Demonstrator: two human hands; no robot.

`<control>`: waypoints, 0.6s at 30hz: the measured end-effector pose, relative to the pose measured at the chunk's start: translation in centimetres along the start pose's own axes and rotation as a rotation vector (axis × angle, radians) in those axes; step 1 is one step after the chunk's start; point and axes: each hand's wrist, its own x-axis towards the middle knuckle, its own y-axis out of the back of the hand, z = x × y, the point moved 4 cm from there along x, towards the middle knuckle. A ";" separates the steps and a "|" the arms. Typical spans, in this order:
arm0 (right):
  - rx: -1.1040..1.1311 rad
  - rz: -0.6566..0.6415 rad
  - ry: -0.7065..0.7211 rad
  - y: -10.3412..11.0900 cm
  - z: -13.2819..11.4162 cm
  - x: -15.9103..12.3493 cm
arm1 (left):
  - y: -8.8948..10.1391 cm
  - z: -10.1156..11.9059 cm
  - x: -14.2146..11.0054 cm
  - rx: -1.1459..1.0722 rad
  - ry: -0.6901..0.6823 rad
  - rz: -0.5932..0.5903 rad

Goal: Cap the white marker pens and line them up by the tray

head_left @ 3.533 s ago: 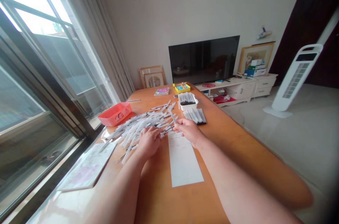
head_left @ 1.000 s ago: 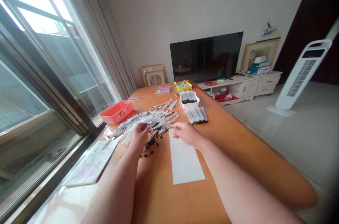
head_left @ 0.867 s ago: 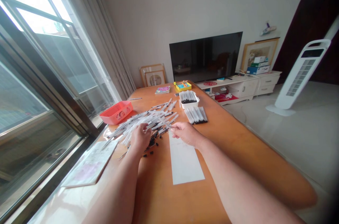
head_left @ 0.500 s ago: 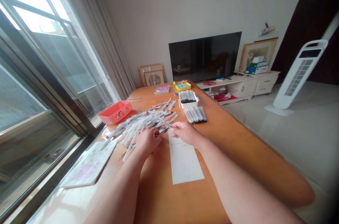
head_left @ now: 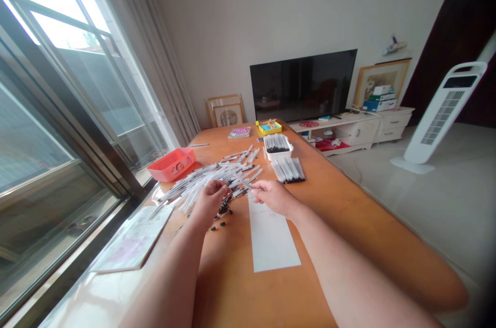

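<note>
LOG | orange wooden table (head_left: 248,297), lower centre of frame | heap of clear pen tubes (head_left: 201,186) on it, centre left | white paper strip (head_left: 273,237) right of heap | step: sorting by hand | right hand (head_left: 276,198), fingers narrow, pinching clear pen tube (head_left: 243,180), long axis toward upper left | left hand (head_left: 209,203) at heap edge, fingers curled, hold cannot tell | black pen tips (head_left: 222,210) loose below it

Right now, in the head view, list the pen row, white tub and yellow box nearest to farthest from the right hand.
1. Pen row: just ahead of the right hand.
2. White tub: beyond the row.
3. Yellow box: farthest, behind the tub.
</note>
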 end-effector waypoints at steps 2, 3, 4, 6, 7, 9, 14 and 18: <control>-0.013 -0.014 0.016 -0.1 0.3 0.1 | 0.3 0.1 0.0 -0.182 0.043 -0.024; -0.020 -0.024 0.024 -0.2 0.4 0.1 | 0.4 0.1 0.0 -0.241 0.063 -0.020; -0.027 -0.032 0.031 -0.2 0.5 0.2 | 0.6 0.0 0.1 -0.287 0.078 -0.009; -0.044 -0.042 0.040 -0.3 0.5 0.2 | 0.8 0.0 0.2 -0.351 0.094 0.009; -0.054 -0.048 0.042 -0.4 0.4 0.1 | 0.8 -0.1 0.3 -0.369 0.097 0.012; -0.075 -0.064 0.044 -0.5 0.2 0.0 | 0.9 -0.2 0.4 -0.381 0.092 0.010; -0.125 -0.080 0.060 -0.7 -0.5 -0.3 | 0.9 -0.2 0.5 -0.314 0.038 0.012; -0.144 -0.095 0.067 -0.9 -0.6 -0.4 | 0.7 -0.3 0.6 -0.248 0.016 0.006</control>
